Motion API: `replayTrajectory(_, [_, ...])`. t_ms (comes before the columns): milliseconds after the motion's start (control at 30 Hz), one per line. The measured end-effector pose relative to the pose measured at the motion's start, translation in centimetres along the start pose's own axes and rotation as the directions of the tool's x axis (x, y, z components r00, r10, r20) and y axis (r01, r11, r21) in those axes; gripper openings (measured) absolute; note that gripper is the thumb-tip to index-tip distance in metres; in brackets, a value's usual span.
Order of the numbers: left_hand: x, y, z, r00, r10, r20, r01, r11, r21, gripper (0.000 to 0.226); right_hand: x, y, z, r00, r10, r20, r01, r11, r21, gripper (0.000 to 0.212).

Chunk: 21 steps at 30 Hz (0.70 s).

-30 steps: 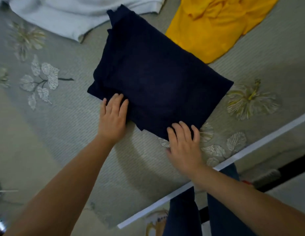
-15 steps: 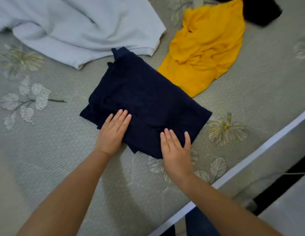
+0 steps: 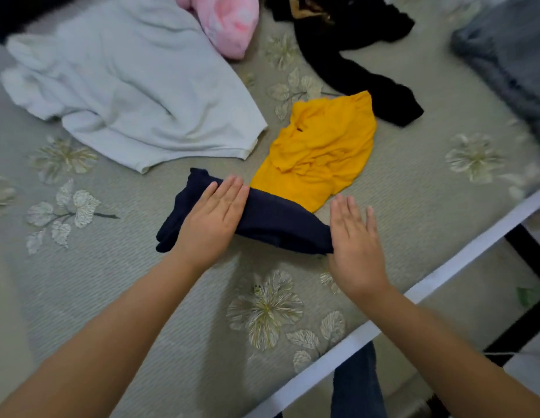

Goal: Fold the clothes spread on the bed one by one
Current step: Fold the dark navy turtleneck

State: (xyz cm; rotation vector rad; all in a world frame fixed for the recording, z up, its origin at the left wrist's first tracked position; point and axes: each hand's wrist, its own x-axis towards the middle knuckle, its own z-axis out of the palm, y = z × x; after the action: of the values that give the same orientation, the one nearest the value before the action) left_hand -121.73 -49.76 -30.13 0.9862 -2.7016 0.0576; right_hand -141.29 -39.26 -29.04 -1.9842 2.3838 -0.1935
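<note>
A navy garment [image 3: 274, 218] lies folded into a narrow band on the grey floral bed cover [image 3: 112, 282]. My left hand [image 3: 213, 220] lies flat across its left part, fingers straight and together. My right hand [image 3: 354, 236] is at the garment's right end, fingers straight and slightly spread; I cannot tell whether its palm touches the cloth. The navy garment's far edge lies against a crumpled yellow garment [image 3: 323, 149].
A white garment [image 3: 136, 86] lies spread at the back left, a pink item [image 3: 229, 19] behind it, a black garment [image 3: 356, 58] at the back, grey cloth [image 3: 509, 55] at the far right. The bed's white edge [image 3: 443, 273] runs diagonally at the right.
The navy garment has been folded over away from me into a much narrower band. Both hands moved forward with it, and the camera has pulled back, showing more clothes.
</note>
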Motion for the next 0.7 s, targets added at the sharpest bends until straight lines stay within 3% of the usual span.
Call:
replayTrajectory(167, [8.8,5.4,-1.2,0.989,0.094,0.114,-0.098,0.995,0.031,0.037,1.8,8.3,-4.0,0.999,0.026,0.019,-0.027,0.998,0.05,0.065])
replayTrajectory(300, [17.3,12.9,-0.8,0.978,0.136,0.156,-0.14,0.99,0.014,0.049,2.2,19.0,-6.8,0.996,0.089,0.031,-0.092,0.993,0.079,0.061])
replayTrajectory(400, [23.7,19.0,0.5,0.972,0.179,0.154,-0.173,0.983,-0.054,0.056,2.5,27.0,-9.3,0.988,0.141,0.065,-0.143,0.989,0.03,0.061])
replayTrajectory(467, [28.0,22.6,1.6,0.947,0.172,0.273,-0.166,0.985,-0.047,0.054,2.9,31.9,-10.9,0.98,0.199,0.021,-0.199,0.98,-0.016,0.063])
replayTrajectory(567, [34.2,27.5,3.3,0.944,0.205,0.259,-0.192,0.979,-0.072,0.053,3.7,38.3,-12.8,0.966,0.254,-0.047,-0.256,0.966,-0.044,0.068])
replayTrajectory(700, [42.0,32.0,4.4,0.92,0.237,0.313,-0.232,0.971,-0.052,0.059,5.5,46.4,-14.5,0.962,0.271,0.004,-0.271,0.961,-0.055,0.065])
